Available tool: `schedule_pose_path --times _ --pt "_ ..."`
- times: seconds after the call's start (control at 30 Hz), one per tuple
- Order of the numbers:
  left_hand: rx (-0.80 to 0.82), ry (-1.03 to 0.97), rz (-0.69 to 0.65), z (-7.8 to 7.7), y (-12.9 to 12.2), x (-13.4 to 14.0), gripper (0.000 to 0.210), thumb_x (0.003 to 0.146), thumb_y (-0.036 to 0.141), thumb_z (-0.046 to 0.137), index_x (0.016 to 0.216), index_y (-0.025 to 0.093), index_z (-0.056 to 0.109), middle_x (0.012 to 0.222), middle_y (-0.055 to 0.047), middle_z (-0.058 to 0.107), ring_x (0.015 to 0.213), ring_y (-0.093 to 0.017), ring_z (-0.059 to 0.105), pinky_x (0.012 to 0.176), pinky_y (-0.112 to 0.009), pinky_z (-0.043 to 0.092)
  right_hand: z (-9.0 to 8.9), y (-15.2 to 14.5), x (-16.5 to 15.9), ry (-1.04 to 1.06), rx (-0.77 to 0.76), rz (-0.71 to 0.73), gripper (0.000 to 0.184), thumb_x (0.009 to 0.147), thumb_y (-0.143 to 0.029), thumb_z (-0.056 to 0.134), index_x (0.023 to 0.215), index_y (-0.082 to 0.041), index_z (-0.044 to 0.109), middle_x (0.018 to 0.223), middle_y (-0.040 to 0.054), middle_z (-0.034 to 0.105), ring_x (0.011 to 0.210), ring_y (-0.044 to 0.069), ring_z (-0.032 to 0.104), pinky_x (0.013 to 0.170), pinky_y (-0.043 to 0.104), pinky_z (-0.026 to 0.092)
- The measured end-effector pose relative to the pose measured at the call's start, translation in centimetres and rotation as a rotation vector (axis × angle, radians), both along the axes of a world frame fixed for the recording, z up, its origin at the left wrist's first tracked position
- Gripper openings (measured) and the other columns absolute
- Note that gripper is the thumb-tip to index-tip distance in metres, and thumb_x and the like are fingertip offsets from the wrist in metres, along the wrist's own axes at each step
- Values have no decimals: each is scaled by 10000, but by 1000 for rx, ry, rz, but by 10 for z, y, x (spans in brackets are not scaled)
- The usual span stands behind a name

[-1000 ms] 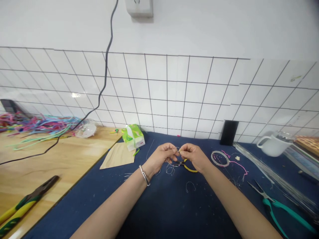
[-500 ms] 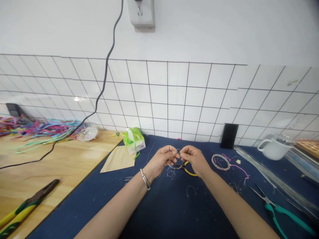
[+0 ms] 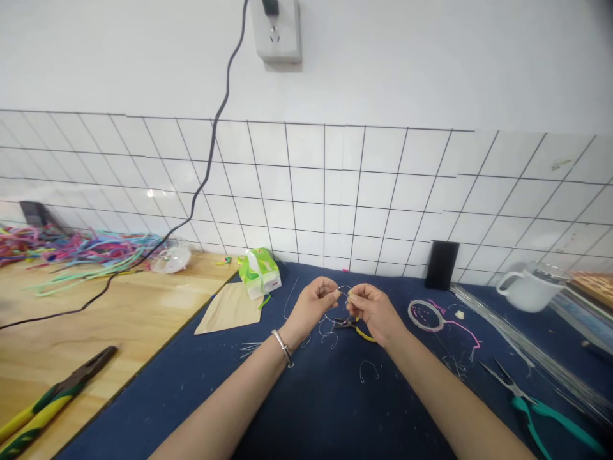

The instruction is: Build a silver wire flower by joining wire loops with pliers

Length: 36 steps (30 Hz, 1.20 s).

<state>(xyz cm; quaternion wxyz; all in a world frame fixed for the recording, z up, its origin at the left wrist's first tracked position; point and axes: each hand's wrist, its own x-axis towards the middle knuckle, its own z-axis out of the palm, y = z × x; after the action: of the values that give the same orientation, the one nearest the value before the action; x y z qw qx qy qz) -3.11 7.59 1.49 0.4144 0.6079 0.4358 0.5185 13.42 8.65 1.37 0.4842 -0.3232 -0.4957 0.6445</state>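
Note:
Over the dark blue cloth, my left hand (image 3: 313,306) and my right hand (image 3: 376,312) face each other, fingers pinched. Between them they hold a thin metal wire (image 3: 343,287) bent into a loop, one side in each hand. My left wrist wears a silver bangle (image 3: 282,348). Just beneath the hands lie yellow-handled pliers (image 3: 364,334), partly covered by my right hand, and several bent wire pieces (image 3: 327,335). A single curved wire (image 3: 368,370) rests nearer to me on the cloth (image 3: 311,409).
On the right are a ring with pink cord (image 3: 426,315), straight wires (image 3: 517,338), teal-handled pliers (image 3: 531,402), a white cup (image 3: 531,287) and a black block (image 3: 441,265). To the left are a tissue pack (image 3: 259,271), yellow-green pliers (image 3: 52,402), and pipe cleaners (image 3: 96,249).
My hands have drawn slightly apart, and more of the wire loop shows between them. The whole view has shifted slightly downward in the picture. Both hands keep their pinch.

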Motion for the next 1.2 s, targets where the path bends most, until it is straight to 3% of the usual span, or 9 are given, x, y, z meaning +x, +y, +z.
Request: schedule_pose_path --times 0.13,0.2,0.3,0.6,0.8,1.2 --pt "313 285 278 -1 -1 1 330 772 204 578 1093 202 498 986 -53 584 854 -161 571 785 -327 460 1 2 2 -28 23 -42 156 710 -287 664 773 -171 579 671 3 590 628 124 556 608 264 422" --pt "446 397 317 1 -2 1 398 785 183 560 1170 218 467 1093 -76 545 939 -181 547 843 -364 443 0 3 4 -68 50 -62 157 715 -293 657 779 -172 581 675 3 593 632 127 561 617 270 427" --pt "573 504 281 4 -4 1 311 818 181 521 1125 229 526 1165 -83 512 1065 -201 491 923 -382 404 0 3 5 -132 119 -77 156 719 -298 648 781 -170 586 658 4 597 624 129 559 622 273 429" --pt "574 606 193 2 -5 1 197 846 186 464 933 232 635 1125 -84 558 1031 -215 511 885 -377 411 4 0 3 -180 192 -88 167 705 -315 655 783 -179 597 636 -5 596 617 134 549 617 275 421" --pt "554 632 106 0 -2 0 198 820 236 527 986 245 633 1087 -81 602 1010 -225 532 858 -363 396 1 1 3 -106 139 -68 152 714 -294 647 789 -172 596 611 -9 578 577 112 508 580 253 385" --pt "613 745 106 -4 -3 0 206 827 299 522 991 241 634 1089 -88 617 1009 -228 544 830 -361 378 0 -1 1 -41 83 -80 180 661 -298 685 744 -168 593 605 -20 540 564 100 459 552 240 347"
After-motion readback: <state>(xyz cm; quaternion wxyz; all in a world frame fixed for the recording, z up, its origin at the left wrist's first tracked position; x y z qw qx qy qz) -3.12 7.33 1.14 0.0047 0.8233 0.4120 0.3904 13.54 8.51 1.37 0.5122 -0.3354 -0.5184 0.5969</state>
